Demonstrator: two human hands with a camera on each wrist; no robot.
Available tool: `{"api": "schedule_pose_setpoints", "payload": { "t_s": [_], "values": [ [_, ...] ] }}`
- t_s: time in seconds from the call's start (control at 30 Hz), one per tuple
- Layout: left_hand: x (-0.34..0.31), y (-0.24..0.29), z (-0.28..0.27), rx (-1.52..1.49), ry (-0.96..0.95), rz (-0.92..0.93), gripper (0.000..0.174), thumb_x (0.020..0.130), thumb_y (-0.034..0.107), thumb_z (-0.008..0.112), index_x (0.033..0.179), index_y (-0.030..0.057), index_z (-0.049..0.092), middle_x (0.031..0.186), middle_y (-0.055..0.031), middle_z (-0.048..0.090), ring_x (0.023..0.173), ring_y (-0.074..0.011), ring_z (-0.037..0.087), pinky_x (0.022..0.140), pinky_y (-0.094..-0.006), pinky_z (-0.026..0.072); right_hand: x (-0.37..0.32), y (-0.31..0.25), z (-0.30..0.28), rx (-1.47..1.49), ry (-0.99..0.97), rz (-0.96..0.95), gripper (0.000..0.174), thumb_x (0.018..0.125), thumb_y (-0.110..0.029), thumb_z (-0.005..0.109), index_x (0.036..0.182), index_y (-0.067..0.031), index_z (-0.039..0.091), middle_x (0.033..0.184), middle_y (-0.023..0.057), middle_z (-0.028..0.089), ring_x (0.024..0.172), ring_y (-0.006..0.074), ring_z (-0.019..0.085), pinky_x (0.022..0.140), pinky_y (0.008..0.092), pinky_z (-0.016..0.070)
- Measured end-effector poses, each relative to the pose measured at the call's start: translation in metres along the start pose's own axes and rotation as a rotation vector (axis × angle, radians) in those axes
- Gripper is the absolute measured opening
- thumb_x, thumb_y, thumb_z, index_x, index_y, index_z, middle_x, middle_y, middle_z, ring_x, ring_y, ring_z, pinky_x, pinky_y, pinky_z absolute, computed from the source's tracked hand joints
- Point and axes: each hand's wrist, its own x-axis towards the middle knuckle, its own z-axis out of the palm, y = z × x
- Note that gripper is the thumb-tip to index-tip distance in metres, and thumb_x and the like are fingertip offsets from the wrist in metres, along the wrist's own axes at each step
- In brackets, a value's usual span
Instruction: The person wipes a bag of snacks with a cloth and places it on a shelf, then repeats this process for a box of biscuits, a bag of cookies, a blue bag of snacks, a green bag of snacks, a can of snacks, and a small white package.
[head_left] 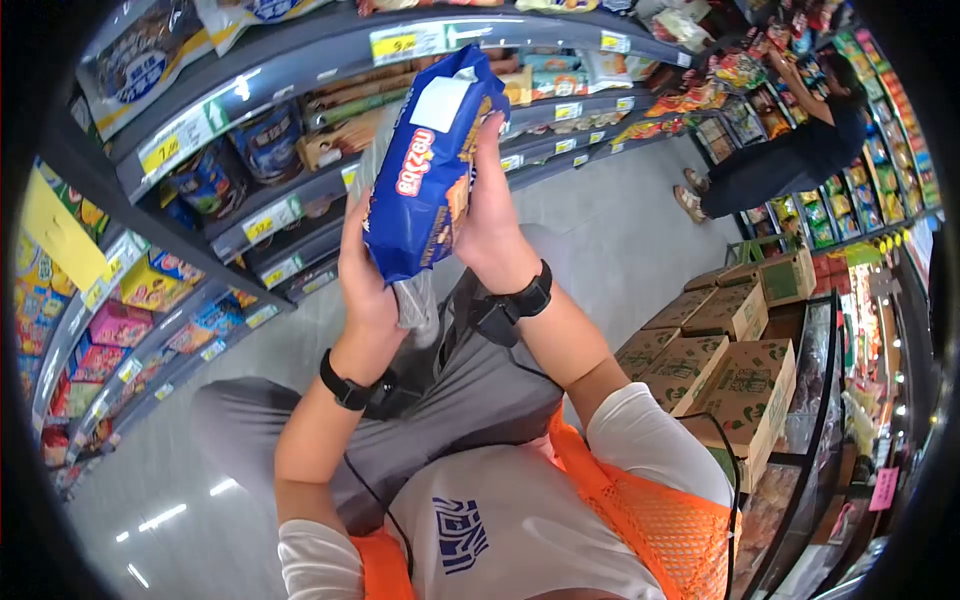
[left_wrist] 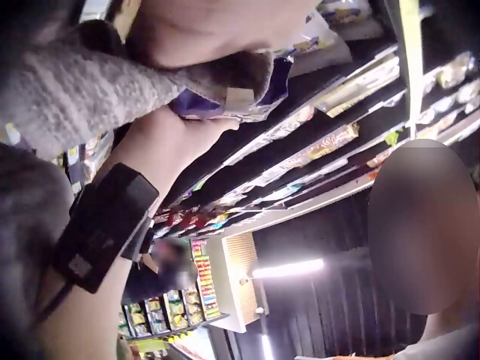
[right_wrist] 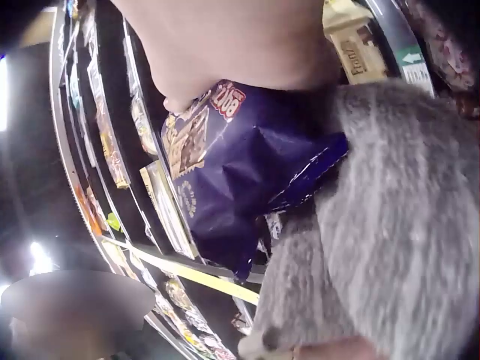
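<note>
In the head view a blue package (head_left: 405,215) with red-and-white lettering is held up, tilted, between both hands. My left hand (head_left: 366,275) grips its lower left side, and my right hand (head_left: 487,205) grips the right side with the thumb near the top. Clear plastic (head_left: 417,308) hangs beneath the package. The left wrist view shows part of the blue package (left_wrist: 196,103) between the hands. From the right wrist, the wrinkled package (right_wrist: 247,157) lies under my right hand (right_wrist: 240,45); many fingertips are hidden.
Stocked shelves (head_left: 215,120) curve along the front and left. Cardboard boxes (head_left: 735,385) are stacked at the right. A person in dark clothes (head_left: 800,150) stands in the aisle at the upper right. Grey floor (head_left: 590,215) lies between.
</note>
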Motion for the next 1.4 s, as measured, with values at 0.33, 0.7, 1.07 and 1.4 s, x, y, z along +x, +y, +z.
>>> {"api": "schedule_pose_setpoints", "payload": {
  "t_s": [0.33, 0.7, 1.07, 1.4],
  "values": [
    [0.004, 0.013, 0.025, 0.213, 0.111, 0.12, 0.045, 0.11, 0.03, 0.042, 0.142, -0.0001, 0.051, 0.136, -0.0127, 0.06, 0.122, -0.0224, 0.061, 0.106, -0.0364, 0.0467, 0.011, -0.035, -0.017, -0.254, 0.182, -0.618, 0.053, 0.102, -0.041, 0.062, 0.138, -0.0056, 0.047, 0.123, 0.0072, 0.063, 0.108, 0.0169, 0.064, 0.095, 0.0347, 0.0532],
    [0.0, 0.042, 0.041, 0.462, -0.028, 0.468, 0.052, 0.113, 0.033, 0.031, 0.148, -0.003, 0.045, 0.144, -0.0173, 0.053, 0.131, -0.0263, 0.054, 0.114, -0.0399, 0.0383, -0.018, -0.021, 0.029, -1.116, -0.142, -0.773, 0.076, 0.065, -0.026, 0.097, 0.127, -0.0041, 0.057, 0.111, 0.0143, 0.071, 0.1, 0.0221, 0.073, 0.086, 0.034, 0.0565],
    [0.004, 0.062, 0.031, 0.576, -0.079, 0.454, 0.053, 0.113, 0.034, 0.033, 0.144, -0.0057, 0.048, 0.144, -0.0171, 0.056, 0.131, -0.0244, 0.054, 0.114, -0.0381, 0.0369, 0.028, -0.299, 0.012, -2.007, -0.033, -0.96, 0.064, 0.074, -0.031, 0.089, 0.128, -0.008, 0.063, 0.114, 0.014, 0.072, 0.104, 0.0269, 0.071, 0.089, 0.0375, 0.0556],
    [0.005, 0.035, 0.028, 0.769, -0.2, 0.425, 0.052, 0.112, 0.035, 0.037, 0.139, -0.0058, 0.053, 0.14, -0.0157, 0.058, 0.13, -0.0241, 0.053, 0.115, -0.0372, 0.0345, 0.144, -0.416, -0.025, -2.505, -0.158, -0.668, 0.057, 0.068, -0.013, 0.087, 0.12, -0.0041, 0.067, 0.107, 0.0227, 0.071, 0.099, 0.0388, 0.068, 0.086, 0.0421, 0.0547]
  ]
}}
